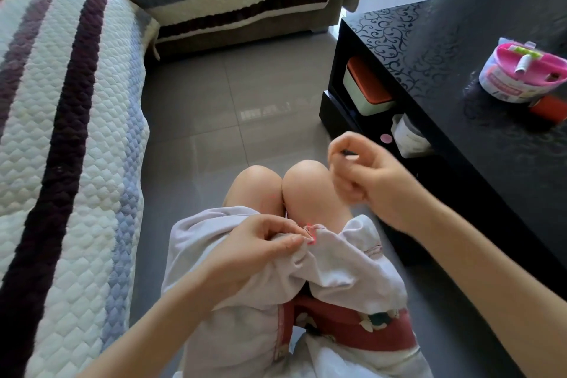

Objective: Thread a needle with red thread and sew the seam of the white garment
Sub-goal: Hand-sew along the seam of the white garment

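The white garment [343, 267] lies bunched over my lap. My left hand [254, 248] pinches its seam edge between thumb and fingers, where red thread stitches [310, 233] show. A faint line of red thread runs up from there over my knee. My right hand [365, 175] is raised above my right knee, fingers curled and pinched on something thin and dark, likely the needle [349, 152]; it is blurred and too small to be sure.
A black coffee table [460, 77] stands at the right with a pink sewing kit tub [521, 70] and an orange spool [550, 107] on top, boxes on its lower shelf. A quilted striped sofa [67, 132] fills the left. Grey tiled floor lies ahead.
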